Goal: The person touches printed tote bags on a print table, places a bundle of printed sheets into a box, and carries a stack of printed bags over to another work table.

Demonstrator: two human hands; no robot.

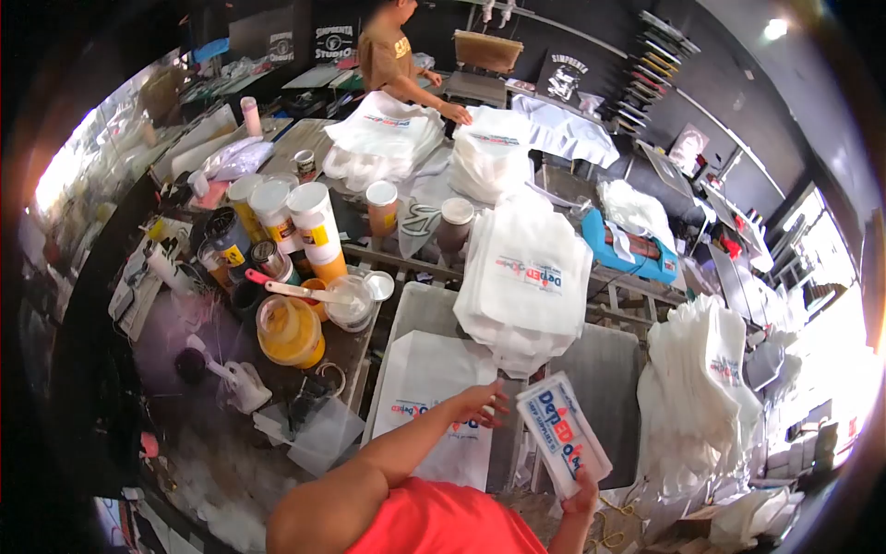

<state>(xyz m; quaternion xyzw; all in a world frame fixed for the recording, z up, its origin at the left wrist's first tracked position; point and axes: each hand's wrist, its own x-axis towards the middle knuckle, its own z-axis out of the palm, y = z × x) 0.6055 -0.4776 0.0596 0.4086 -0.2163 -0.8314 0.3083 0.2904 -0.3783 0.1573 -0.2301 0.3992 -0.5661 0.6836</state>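
Observation:
My right hand (583, 493) grips the lower end of a folded white printed bundle (563, 434), which is tilted and shows blue and red lettering. To its left, my left hand (481, 404) has its fingers apart over a white printed bag (432, 369) lying flat on a grey board (415, 309). Nothing shows between those fingers. Just beyond both hands lies a stack of white printed bags (524, 277). A second grey board (604, 369) is partly behind the bundle.
Ink tubs (312, 222) and an open yellow tub (290, 331) stand at the left. More white bags (701, 388) hang at the right, near a blue machine (637, 247). Across the tables a person (392, 55) touches another bag stack (489, 152).

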